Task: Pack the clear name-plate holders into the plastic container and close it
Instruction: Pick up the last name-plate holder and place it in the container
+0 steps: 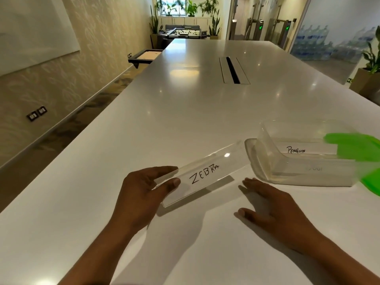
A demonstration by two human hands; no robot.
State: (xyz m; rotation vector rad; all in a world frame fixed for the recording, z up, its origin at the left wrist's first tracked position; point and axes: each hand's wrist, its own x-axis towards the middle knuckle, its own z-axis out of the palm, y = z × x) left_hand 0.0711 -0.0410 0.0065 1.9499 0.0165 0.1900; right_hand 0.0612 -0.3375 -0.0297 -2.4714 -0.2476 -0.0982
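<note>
Your left grip (141,188) pinches the near end of a clear name-plate holder (205,173) marked ZEBRA, thumb on the front face and fingers curled over the top edge. Your right grip (273,208) is spread and holds nothing, low over the white counter (185,112), just beside the holder's lower edge. The holder slants up toward the clear plastic container (265,140), its far end near the container's rim. The shadow beneath suggests that end is off the counter. A second holder (308,150), marked PENGUIN, already lies inside. Another label below it is too faint to read. The green lid (357,149) sits at the container's right side, blurred, so how it attaches cannot be told.

The step in hand looks like loading ZEBRA. To do it well, bring the free grip under the far end so that the long piece does not twist. Turn it parallel to the PENGUIN holder, clear the rim before lowering, and nest it flat so that the lid can shut.
</note>
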